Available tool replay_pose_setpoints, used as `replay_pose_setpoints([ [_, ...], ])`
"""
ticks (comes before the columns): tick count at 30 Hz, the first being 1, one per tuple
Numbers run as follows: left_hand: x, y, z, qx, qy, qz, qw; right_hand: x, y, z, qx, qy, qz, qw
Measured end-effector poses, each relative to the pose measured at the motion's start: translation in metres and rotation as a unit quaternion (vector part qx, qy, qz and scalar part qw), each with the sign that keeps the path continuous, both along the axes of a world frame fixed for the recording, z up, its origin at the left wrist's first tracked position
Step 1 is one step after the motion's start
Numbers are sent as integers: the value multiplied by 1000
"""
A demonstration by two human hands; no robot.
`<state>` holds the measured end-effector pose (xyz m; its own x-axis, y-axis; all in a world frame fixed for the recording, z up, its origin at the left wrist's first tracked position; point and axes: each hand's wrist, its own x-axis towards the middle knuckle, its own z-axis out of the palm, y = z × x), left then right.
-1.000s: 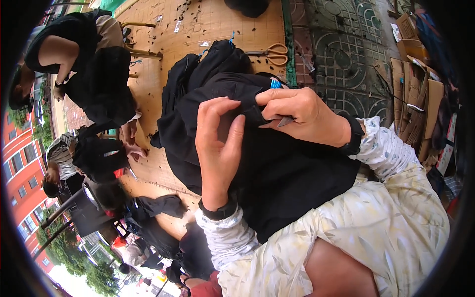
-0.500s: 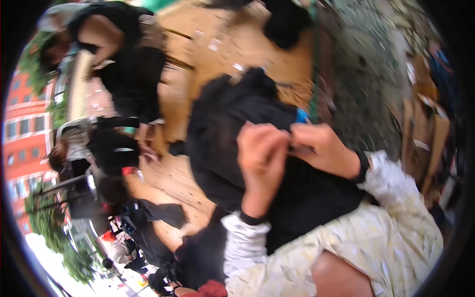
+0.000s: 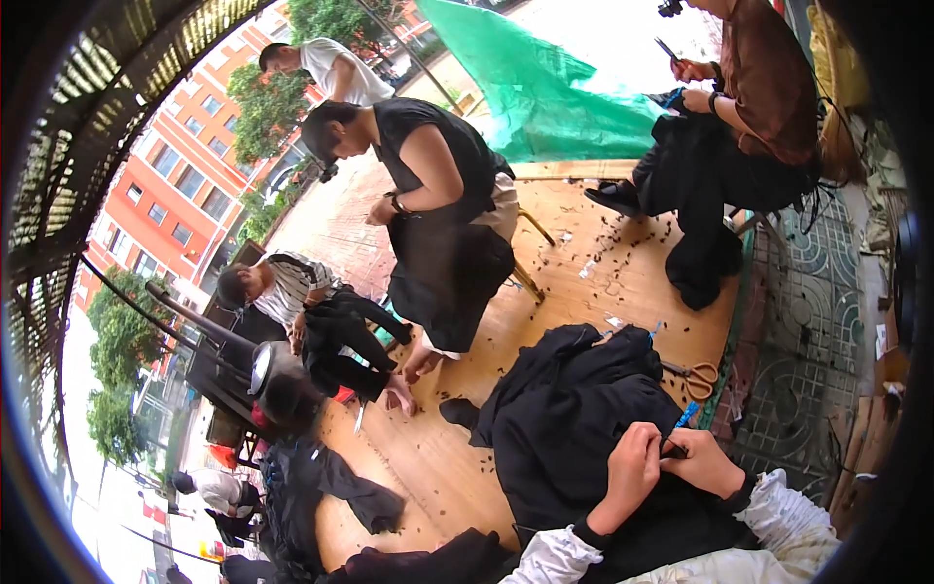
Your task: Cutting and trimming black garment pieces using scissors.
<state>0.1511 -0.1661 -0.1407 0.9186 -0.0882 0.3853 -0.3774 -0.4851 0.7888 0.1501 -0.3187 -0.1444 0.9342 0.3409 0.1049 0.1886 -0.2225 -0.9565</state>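
Note:
In the lower right, my left hand point(image 3: 632, 475) and my right hand point(image 3: 704, 465) are closed in pinches, fingertips almost touching, over a black garment point(image 3: 569, 404) heaped across my lap. From my right hand sticks up a thin tool with a patterned blue end point(image 3: 687, 415); its working tip is too small to make out. What my left fingers pinch is hidden, though dark cloth lies just under them. A pair of scissors with orange-brown handles point(image 3: 699, 380) lies beyond my right hand, beside the garment.
Small dark bits litter the wooden board point(image 3: 428, 487). More black cloth point(image 3: 360, 492) lies at lower left. Several people sit or stand around, one seated point(image 3: 749, 107) at the far right with black cloth. A green sheet point(image 3: 545, 97) hangs behind; patterned paving point(image 3: 803, 321) borders the right.
The view has swung up and left, so my hands now appear lower and farther right, and the scissors and far-right person have come into view. Both hands stay pinched close together.

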Motion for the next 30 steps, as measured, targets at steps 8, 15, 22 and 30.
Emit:
replay_pose_setpoints([
  [8,-1,4,-10,10,-6,54,998,7,-3,-11,126,156,-27,979],
  [15,3,1,-15,-26,-20,32,999,9,-23,10,230,359,-30,904],
  [22,-2,6,-20,-35,0,47,998,-5,-34,28,268,473,47,838],
  [30,17,4,-18,-100,1,22,995,0,-13,21,290,468,-8,835],
])
